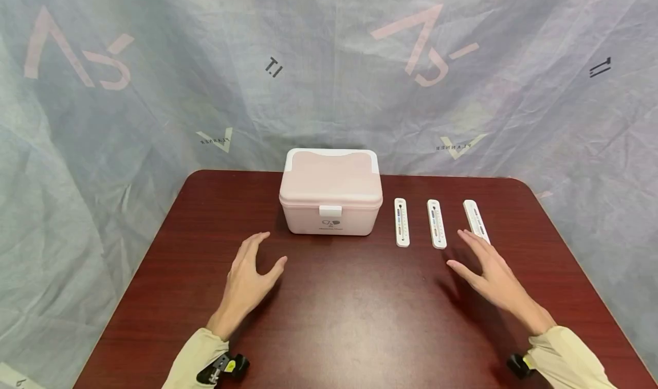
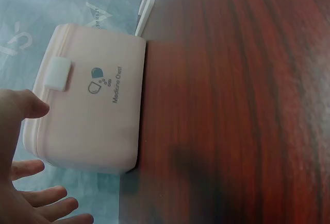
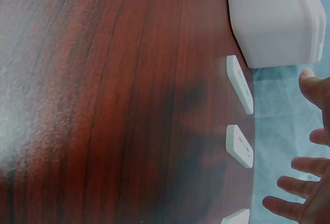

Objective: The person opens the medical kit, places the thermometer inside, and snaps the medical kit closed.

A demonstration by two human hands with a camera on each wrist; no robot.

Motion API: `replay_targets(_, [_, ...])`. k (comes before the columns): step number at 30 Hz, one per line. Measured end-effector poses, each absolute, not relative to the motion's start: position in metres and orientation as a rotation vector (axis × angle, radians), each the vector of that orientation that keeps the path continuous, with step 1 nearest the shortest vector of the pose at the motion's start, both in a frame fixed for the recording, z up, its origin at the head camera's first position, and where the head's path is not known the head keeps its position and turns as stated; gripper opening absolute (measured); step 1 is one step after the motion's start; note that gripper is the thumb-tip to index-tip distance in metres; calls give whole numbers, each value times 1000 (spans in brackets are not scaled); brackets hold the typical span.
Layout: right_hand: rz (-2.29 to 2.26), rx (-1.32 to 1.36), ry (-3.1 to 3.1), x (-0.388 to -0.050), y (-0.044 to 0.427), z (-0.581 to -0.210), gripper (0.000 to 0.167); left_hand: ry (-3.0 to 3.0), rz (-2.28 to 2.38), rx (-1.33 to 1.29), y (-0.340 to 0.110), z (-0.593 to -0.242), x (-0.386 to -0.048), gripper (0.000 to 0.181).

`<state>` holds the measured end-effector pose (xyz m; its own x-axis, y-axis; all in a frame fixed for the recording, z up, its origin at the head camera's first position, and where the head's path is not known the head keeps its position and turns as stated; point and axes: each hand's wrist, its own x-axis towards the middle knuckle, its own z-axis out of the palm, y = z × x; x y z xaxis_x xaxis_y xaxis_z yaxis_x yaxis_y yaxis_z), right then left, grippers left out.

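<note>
Rightmost thermometer (image 1: pixel 475 215), just beyond the right hand (image 1: pixel 496 277), whose fingers hide part of its near end; the right-wrist view crops it, and its markings are too small to read. Long axis pointing away from that hand, far end leaning left. Both hands wide-spread; medicine chest (image 1: pixel 331 186) ahead and right of the left hand (image 1: pixel 248 280).

Right hand (image 3: pixel 318 193), box (image 3: pixel 278 28), three white strips (image 3: pixel 240 147)
The hand, loosely spread, shows at lower right; the box sits upper right; the strips line up below it, right of centre, on the table (image 3: pixel 103 105), pale cloth (image 3: pixel 276 126) beyond.
</note>
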<state>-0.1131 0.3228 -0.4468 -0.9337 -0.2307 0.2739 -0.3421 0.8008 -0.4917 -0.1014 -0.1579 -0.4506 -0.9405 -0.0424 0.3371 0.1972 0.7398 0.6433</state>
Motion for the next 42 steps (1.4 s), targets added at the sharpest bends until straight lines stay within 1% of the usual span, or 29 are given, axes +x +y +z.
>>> replay_targets(5, [805,465,-2745,-116,321,-445,70,-2577,-1125,-135,-154,-449,-104,58])
replay_targets(12, [814,486,-2691,-121,314,-440,68,-2458,-1316,-168,-149,-447,-109,48])
replay_targets(20, [825,496,-2684,-129,304,-433,69,-2407,-1443,-145,-140,-443,-114,41])
replay_targets(32, [829,584,-2627,-147,290,-421,68,-2322,-1556,-175,-123,-437,-123,31])
replay_targets(37, [837,581,-2652,-152,282,-416,70,-2309,-1594,-191,-118,-438,-126,31])
replay_targets(42, [826,613,-2636,-159,276,-410,69,-2296,-1625,-203,-115,-436,-128,32])
